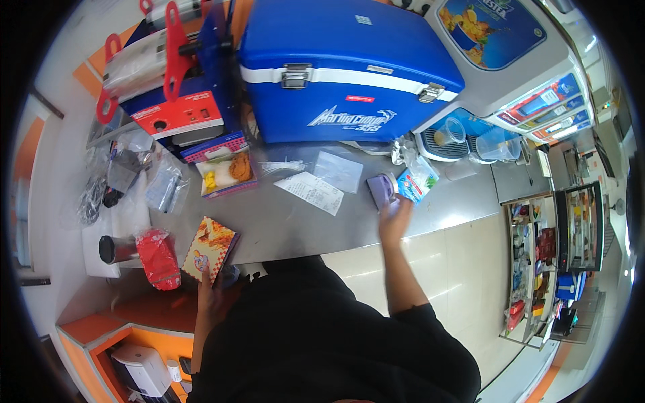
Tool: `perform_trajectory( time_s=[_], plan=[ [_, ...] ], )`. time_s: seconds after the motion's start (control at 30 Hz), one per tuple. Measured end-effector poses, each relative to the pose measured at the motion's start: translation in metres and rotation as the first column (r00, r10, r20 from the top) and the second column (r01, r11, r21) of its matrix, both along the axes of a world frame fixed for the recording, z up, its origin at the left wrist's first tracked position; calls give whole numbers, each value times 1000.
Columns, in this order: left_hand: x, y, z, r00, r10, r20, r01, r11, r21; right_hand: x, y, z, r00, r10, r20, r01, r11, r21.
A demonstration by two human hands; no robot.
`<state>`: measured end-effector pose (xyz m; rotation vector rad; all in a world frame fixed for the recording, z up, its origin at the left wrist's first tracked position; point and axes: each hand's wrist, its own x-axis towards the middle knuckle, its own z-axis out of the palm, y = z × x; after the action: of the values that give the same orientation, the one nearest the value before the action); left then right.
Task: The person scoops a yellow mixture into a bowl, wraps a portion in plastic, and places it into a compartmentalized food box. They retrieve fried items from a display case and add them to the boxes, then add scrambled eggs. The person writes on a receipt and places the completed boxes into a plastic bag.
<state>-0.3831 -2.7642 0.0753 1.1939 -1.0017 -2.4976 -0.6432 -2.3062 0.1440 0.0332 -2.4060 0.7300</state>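
Observation:
My left hand (209,295) grips the near end of a closed cardboard food box (207,245), printed cream and orange with purple sides, tilted at the counter's front edge. My right hand (395,218) is at the near side of a purple tape dispenser (377,188), its fingers bent against it; the fingertips are partly hidden. Right beside that hand lies a blue and white packet (418,180). An open food box (225,191) with white rice (227,170), a brown fried piece (240,166) and yellow bits (209,180) stands farther back on the left.
A printed receipt (313,191) and a clear plastic bag (338,172) lie mid-counter (282,228). Behind stand a blue cooler (349,74), a red and blue sealing machine (178,111) and a drink dispenser (484,127). A red package (159,260) and dark cup (115,249) are left.

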Motion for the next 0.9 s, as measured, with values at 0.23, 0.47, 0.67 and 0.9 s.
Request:
perform_trajectory(
  time_s=[0.23,0.47,0.67,0.9],
  plan=[
    [-16,16,31,995,-60,-80,60,998,-6,-7,111,3,583,432,689,318,659,-682],
    [-88,96,107,993,-68,-92,81,987,136,22,119,-27,771,536,344,243,251,-937],
    [-143,167,133,950,-155,-270,258,878,402,25,128,-78,775,384,501,125,685,-718],
    [-174,230,166,961,-82,-266,224,795,564,-15,142,30,573,482,663,-331,876,-350]
  ],
)
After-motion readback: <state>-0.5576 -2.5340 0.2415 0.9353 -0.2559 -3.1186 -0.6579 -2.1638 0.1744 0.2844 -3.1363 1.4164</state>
